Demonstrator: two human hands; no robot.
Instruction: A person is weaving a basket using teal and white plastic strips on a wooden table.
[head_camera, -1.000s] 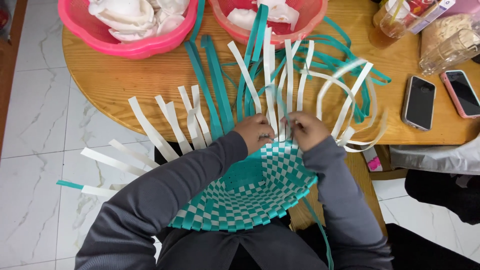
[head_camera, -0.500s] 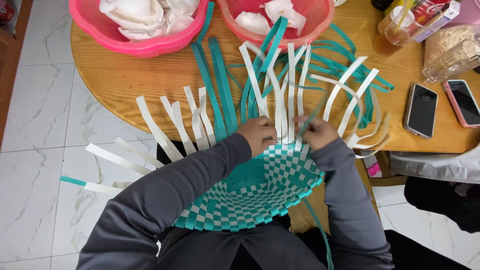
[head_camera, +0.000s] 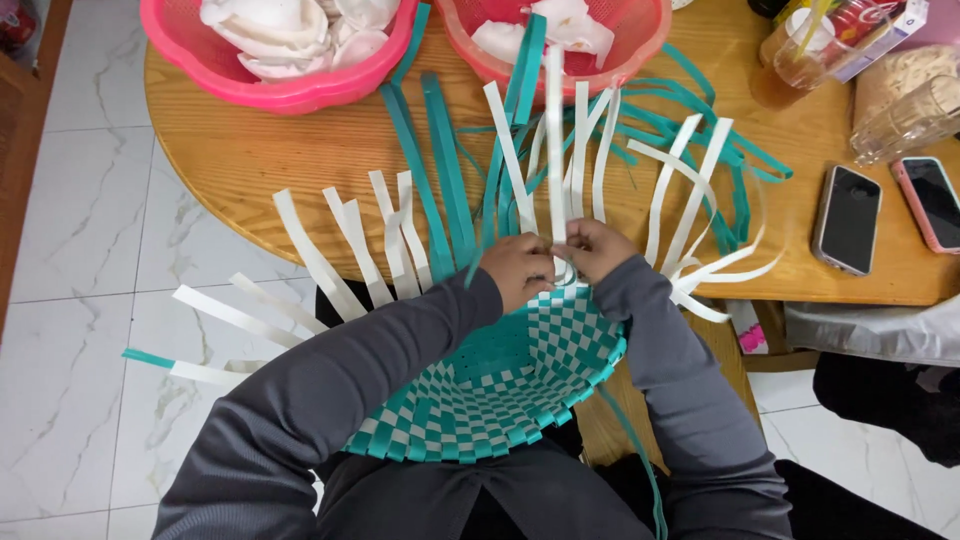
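Both hands meet at the far rim of the teal-and-white checkered woven basket (head_camera: 500, 385) in the lap, the left hand (head_camera: 517, 268) and right hand (head_camera: 592, 248) each pinched shut on one upright white strip (head_camera: 556, 150) running straight away from them.

Round wooden table (head_camera: 250, 170), white marble-tile floor (head_camera: 80, 300)

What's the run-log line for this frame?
left hand: pinching white strip | right hand: same strip | woven basket: on lap
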